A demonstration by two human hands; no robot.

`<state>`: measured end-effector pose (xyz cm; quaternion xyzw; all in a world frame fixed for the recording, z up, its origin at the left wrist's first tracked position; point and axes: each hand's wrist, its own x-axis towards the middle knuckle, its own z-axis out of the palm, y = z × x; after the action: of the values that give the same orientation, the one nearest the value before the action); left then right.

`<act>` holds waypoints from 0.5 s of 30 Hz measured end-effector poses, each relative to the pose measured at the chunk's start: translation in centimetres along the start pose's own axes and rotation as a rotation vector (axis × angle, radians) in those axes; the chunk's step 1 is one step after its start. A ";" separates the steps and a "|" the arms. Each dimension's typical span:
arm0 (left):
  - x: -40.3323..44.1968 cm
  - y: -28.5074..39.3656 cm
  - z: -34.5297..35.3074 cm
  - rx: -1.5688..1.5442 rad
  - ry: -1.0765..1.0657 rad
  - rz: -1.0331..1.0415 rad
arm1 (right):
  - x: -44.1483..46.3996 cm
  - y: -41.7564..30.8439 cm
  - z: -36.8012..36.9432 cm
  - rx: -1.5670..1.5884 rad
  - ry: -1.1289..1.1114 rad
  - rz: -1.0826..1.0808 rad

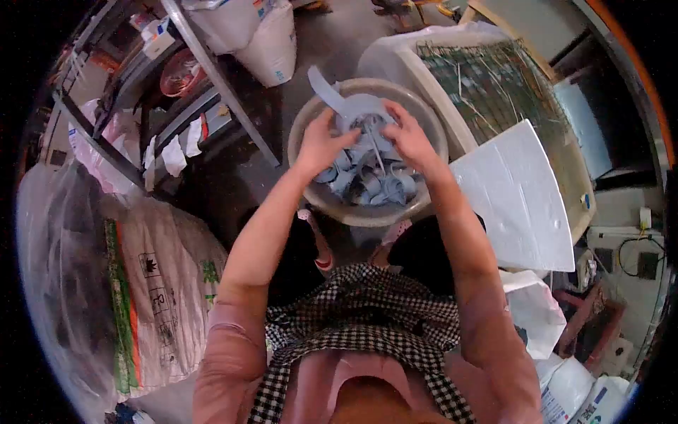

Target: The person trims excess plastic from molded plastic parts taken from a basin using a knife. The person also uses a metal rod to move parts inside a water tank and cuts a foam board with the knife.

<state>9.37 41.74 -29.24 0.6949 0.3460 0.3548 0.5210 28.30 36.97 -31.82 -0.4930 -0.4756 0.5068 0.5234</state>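
A round, light-coloured basin (pixel 299 177) stands on the floor between my legs, with grey-blue curled plastic pieces (pixel 385 189) lying in it. Over its far half, both my hands are curved around a larger grey-blue plastic piece (pixel 364 106), from which a flat strip sticks up to the upper left. My left hand (pixel 323 147) grips its left side, thumb turned inward. On the right side my right hand (pixel 409 138) has its fingers bent against the same piece. A thin stem-like part points down between the hands. The fingertips are partly hidden.
To the right are a large pale tub (pixel 424 71) with a green mesh (pixel 487 85) and a white board (pixel 519 198). A metal rack (pixel 226 92) stands at left, with white sacks (pixel 265 49) behind it. A big woven sack (pixel 166 297) is near my left side.
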 end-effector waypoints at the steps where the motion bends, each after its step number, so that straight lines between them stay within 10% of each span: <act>1: -0.4 0.2 0.0 0.007 0.015 0.014 | -0.5 -0.1 0.2 -0.003 -0.013 -0.017; 4: -0.6 0.2 -0.3 0.495 0.092 0.425 | -0.4 0.3 0.6 0.016 -0.075 -0.137; 15: -1.9 0.5 -0.2 0.563 0.125 0.402 | 0.0 -0.6 1.5 -0.028 -0.111 -0.165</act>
<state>8.32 40.12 -28.96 0.8426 0.3175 0.3828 0.2066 26.83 37.03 -31.11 -0.4309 -0.5499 0.4815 0.5293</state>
